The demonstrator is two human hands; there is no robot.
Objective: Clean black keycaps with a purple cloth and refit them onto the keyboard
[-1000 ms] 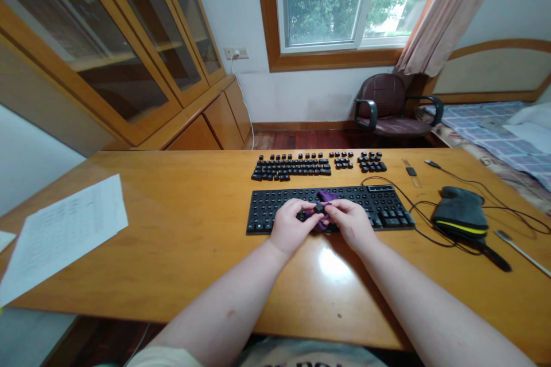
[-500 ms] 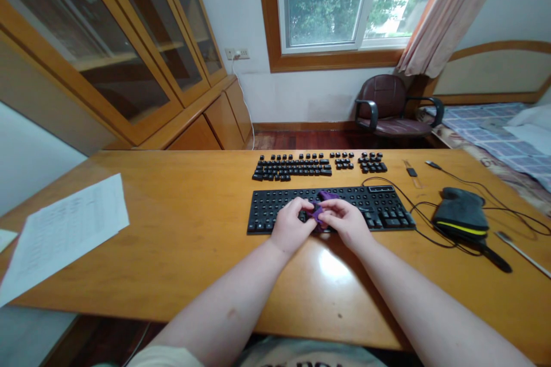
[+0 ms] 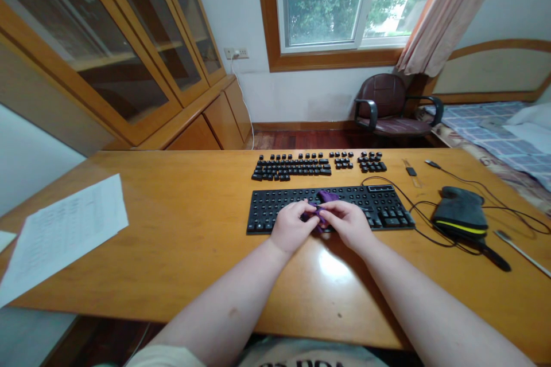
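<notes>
Over the middle of a black keyboard (image 3: pixel 266 206), my left hand (image 3: pixel 291 222) and my right hand (image 3: pixel 348 221) meet with fingers pinched together. Between their fingertips is a purple cloth (image 3: pixel 329 196), part of which sticks up beyond the fingers. A small dark piece, perhaps a keycap, shows in the cloth at the fingertips, mostly hidden. Much of the keyboard's left and middle has bare key sockets, while large keys sit at its lower right. Behind it, loose black keycaps (image 3: pixel 293 169) lie in rows laid out like a keyboard.
To the right lie a wire keycap puller (image 3: pixel 412 172), a USB plug (image 3: pixel 433 164) with its cable, a grey cleaning mitt (image 3: pixel 460 212) with a yellow edge, and a thin brush (image 3: pixel 523 252). Paper sheets (image 3: pixel 69 229) lie at the left of the wooden desk (image 3: pixel 181 241).
My fingertips have drawn closer together around the purple cloth, and the dark piece shows less. The keyboard and the loose keycaps stay in place.
</notes>
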